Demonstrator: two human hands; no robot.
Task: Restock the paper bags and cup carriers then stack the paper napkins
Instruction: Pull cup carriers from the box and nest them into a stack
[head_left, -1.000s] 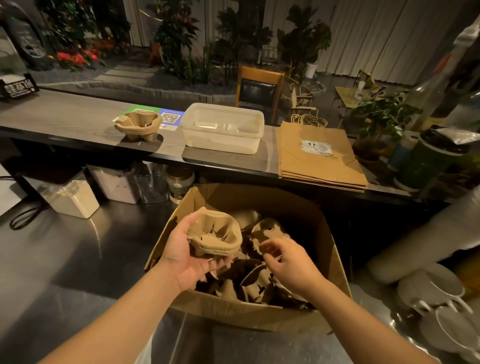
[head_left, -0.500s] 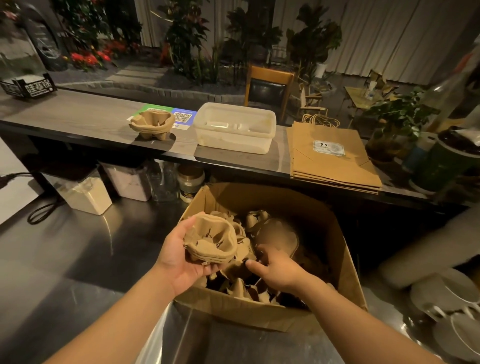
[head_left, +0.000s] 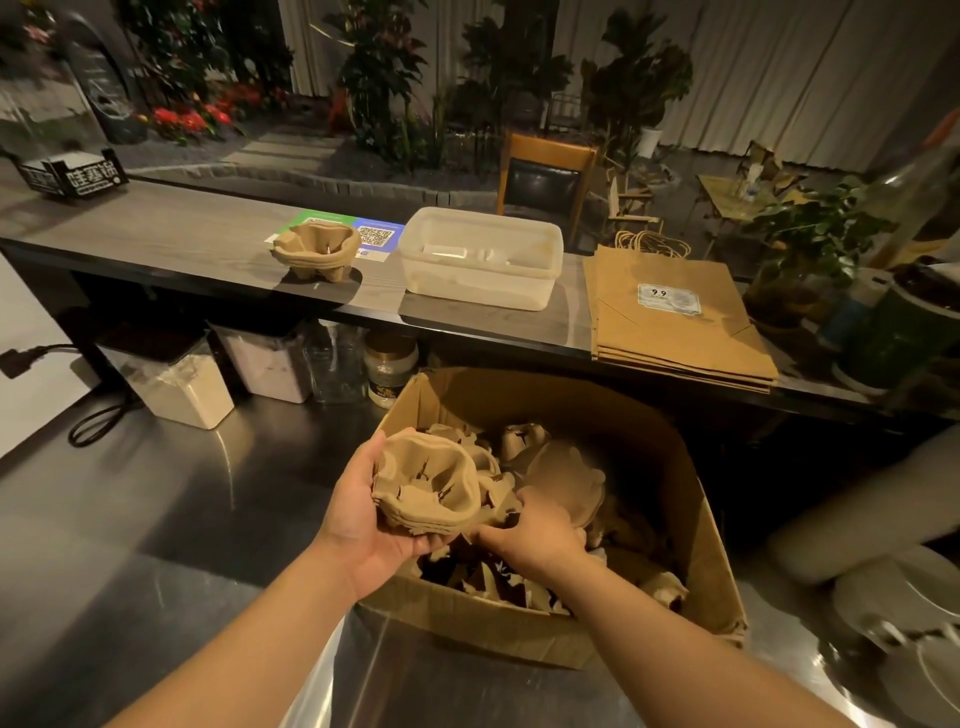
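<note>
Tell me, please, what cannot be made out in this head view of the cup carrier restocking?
- Right hand fingertips: hidden behind the brown pulp cup carrier stack that the left hand holds.
- Bottom of the brown cardboard box: covered by loose carriers.
- White dishes: blurred, cut by the right edge.

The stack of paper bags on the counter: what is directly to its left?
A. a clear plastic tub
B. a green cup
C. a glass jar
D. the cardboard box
A: the clear plastic tub sits on the counter just left of the paper bags.
</note>
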